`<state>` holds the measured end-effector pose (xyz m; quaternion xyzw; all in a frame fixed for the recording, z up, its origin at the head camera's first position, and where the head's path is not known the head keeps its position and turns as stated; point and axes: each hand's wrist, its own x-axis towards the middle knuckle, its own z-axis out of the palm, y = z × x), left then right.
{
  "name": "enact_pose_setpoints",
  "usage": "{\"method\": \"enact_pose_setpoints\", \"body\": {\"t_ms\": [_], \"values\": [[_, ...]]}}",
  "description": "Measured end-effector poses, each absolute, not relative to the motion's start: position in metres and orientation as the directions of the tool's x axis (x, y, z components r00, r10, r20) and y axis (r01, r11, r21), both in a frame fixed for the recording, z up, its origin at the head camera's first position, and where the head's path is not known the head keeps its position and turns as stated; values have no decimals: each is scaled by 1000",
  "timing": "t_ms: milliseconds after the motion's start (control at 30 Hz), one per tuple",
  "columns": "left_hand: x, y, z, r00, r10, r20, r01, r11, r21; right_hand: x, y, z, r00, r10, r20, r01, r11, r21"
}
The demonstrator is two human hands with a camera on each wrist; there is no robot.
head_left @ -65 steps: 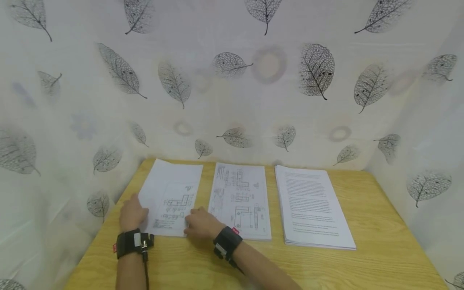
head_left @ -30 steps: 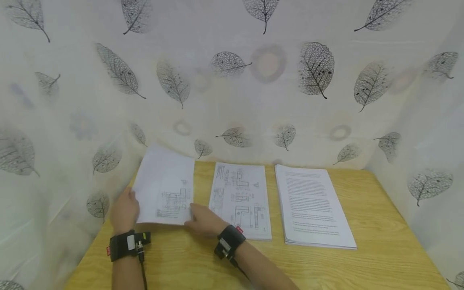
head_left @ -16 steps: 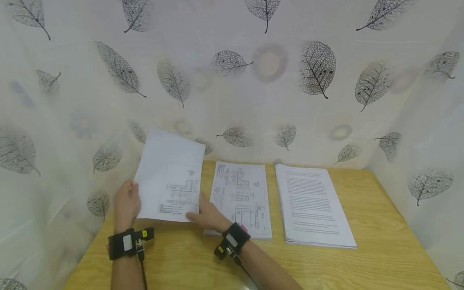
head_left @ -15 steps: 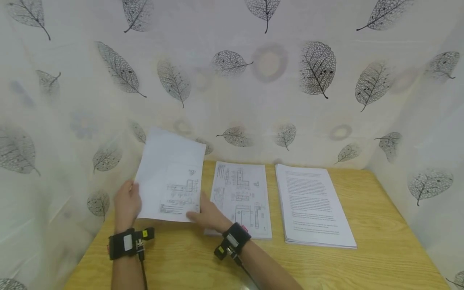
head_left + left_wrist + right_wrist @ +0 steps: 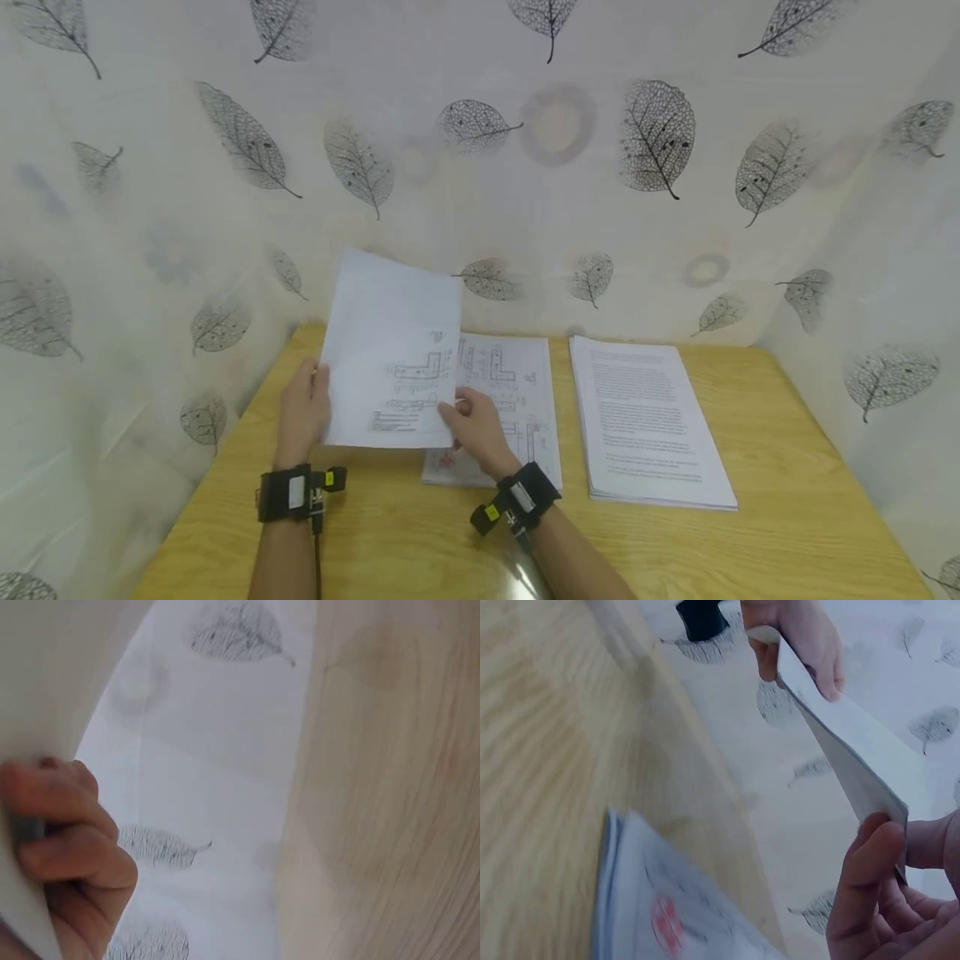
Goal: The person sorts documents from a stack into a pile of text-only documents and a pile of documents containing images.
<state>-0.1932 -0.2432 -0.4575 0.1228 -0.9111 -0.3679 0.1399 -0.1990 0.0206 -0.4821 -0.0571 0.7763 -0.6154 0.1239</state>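
A thin stack of paper (image 5: 390, 333) with a technical drawing on its top sheet is held tilted above the table. My left hand (image 5: 303, 408) grips its left edge; in the left wrist view curled fingers (image 5: 75, 855) press its underside. My right hand (image 5: 480, 429) pinches the lower right edge between thumb and fingers, seen also in the right wrist view as the right hand (image 5: 889, 889). Below and to the right lies a second stack of drawings (image 5: 540, 375), partly hidden by the raised one. A red mark shows near its lower left.
A thicker stack of printed text pages (image 5: 645, 425) lies at the right of the wooden table (image 5: 787, 450). A leaf-patterned curtain (image 5: 555, 208) hangs behind and at both sides. Each wrist wears a black strap with a camera and cable.
Both hands have lifted the left stack off the table, tilted it up, and carried it rightward until it overlaps the middle stack. The middle and right stacks stay in place.
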Motion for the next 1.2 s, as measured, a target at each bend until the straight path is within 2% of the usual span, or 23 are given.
{"method": "enact_pose_setpoints", "body": {"t_ms": [67,233,433,633,900,1200], "values": [[-196,-236,-462,-945,-272,182,-71,713,697,-202,32,-483,-977,-198,-82,18,306,-952],[-199,-220,-470,-973,-143,179,25,711,703,-209,61,-484,-990,-121,-71,8,459,-888],[-202,-206,-472,-998,-31,49,21,592,806,-214,99,-481,-986,-143,-85,5,488,-873],[-209,-184,-477,-997,67,29,59,519,853,-217,134,-478,-986,-151,-69,-19,518,-855],[-217,-154,-496,-989,145,-21,59,522,851,-214,170,-477,-974,-152,-168,45,599,-800],[-216,-140,-505,-992,128,3,77,577,813,-214,184,-479,-944,-191,-269,101,607,-788]]}}
